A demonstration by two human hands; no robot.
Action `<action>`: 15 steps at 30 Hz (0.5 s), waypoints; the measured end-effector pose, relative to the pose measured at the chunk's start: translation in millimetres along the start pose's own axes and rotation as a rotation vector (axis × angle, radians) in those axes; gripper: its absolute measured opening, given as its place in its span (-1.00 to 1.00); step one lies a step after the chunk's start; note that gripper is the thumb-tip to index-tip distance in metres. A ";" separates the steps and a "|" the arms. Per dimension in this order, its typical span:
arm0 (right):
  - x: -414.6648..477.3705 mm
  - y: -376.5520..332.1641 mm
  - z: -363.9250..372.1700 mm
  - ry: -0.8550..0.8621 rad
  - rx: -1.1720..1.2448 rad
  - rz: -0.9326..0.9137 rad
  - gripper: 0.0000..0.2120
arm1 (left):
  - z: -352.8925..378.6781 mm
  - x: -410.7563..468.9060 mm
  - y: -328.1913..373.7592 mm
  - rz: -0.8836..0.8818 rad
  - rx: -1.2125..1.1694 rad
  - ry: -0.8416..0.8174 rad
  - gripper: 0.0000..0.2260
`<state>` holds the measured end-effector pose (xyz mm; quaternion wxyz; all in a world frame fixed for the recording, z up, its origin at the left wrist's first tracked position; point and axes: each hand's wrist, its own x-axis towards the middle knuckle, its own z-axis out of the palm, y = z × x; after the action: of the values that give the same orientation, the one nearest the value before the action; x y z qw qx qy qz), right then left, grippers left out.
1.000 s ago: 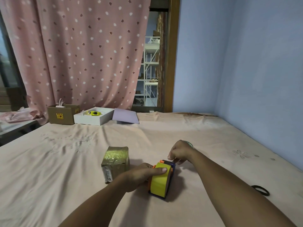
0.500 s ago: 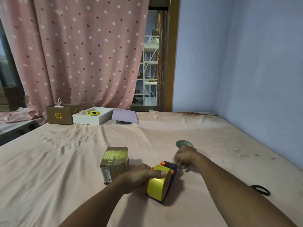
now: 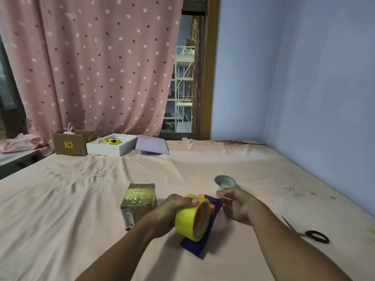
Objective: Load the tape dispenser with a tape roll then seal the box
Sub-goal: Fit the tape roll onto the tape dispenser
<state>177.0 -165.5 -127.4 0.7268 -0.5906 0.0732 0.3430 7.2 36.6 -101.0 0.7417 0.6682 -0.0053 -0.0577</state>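
Note:
A yellow tape roll [image 3: 187, 217] sits on the orange hub of a blue tape dispenser [image 3: 199, 243], tilted up off the bed. My left hand [image 3: 172, 211] wraps over the roll from the left, thumb on its top. My right hand [image 3: 238, 204] is just right of the dispenser's front end, fingers pinched on a thin strip of the tape's free end. A small cardboard box [image 3: 139, 201], covered in shiny tape, stands on the bed just left of my left hand.
An empty tape core [image 3: 225, 182] with a patterned inside lies behind my right hand. Black-handled scissors [image 3: 308, 233] lie at the right. At the far edge of the bed [image 3: 60, 220] stand a brown carton [image 3: 71, 145], a white tray [image 3: 111, 148] and a lilac sheet [image 3: 152, 147].
The dispenser with the roll has tipped up and turned its open side toward me. My right hand has drawn back to the right, pinching the tape end, uncovering the empty core behind it.

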 end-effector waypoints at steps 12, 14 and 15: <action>0.7 8.7 -8.4 0.103 0.397 -0.249 -0.55 | 7.2 -0.4 27.8 0.057 -0.031 -0.007 -0.63; -6.9 9.0 -7.5 0.045 0.263 -0.266 -0.62 | 3.4 -0.6 33.9 0.073 -0.017 0.008 -0.63; -11.6 9.7 -5.7 -0.004 0.202 -0.257 -0.67 | 1.7 0.4 37.0 0.084 -0.011 0.019 -0.64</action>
<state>164.3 -174.9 -131.0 0.8206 -0.5182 0.0297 0.2392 10.3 38.6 -64.1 0.7471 0.6638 -0.0263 -0.0202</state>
